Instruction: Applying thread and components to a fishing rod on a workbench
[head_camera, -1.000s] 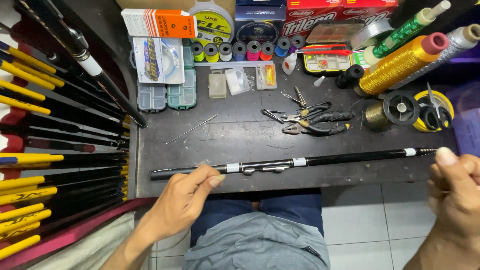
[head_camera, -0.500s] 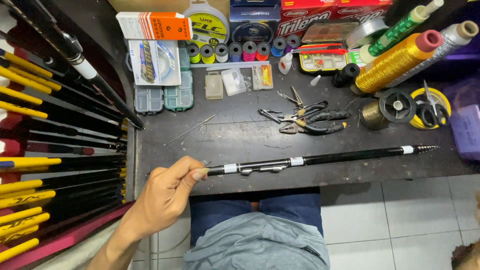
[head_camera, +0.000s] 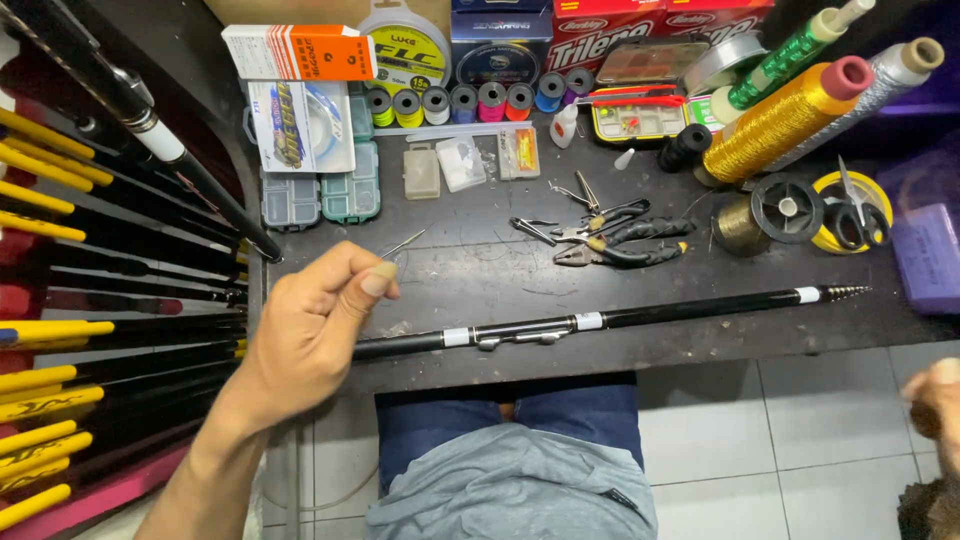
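Dark worktable (head_camera: 480, 275) is crowded. Small thread spools (head_camera: 470, 102) in a row at the back, two clear tackle boxes (head_camera: 320, 198) left of centre, pliers (head_camera: 612, 240) mid-table, big gold thread cone (head_camera: 785, 118) and scissors (head_camera: 852, 205) on a yellow spool at right. Rack of black and yellow rods (head_camera: 100, 300) fills the left side. Nothing lies between the hand and the rod.

Black rod section (head_camera: 620, 317) lies flat along the table's near edge, threaded tip pointing right, white bands and a metal reel seat along it. Left hand (head_camera: 315, 325) sits above its left end, covering that end (contact unclear). Fingers curled loosely, thumb pressed to forefinger as if pinching; whether anything is pinched cannot be told.

Right hand (head_camera: 935, 405) is cut off at the right frame edge, blurred, well away from the rod; its grip cannot be told. Rod's left end is hidden behind the left hand.
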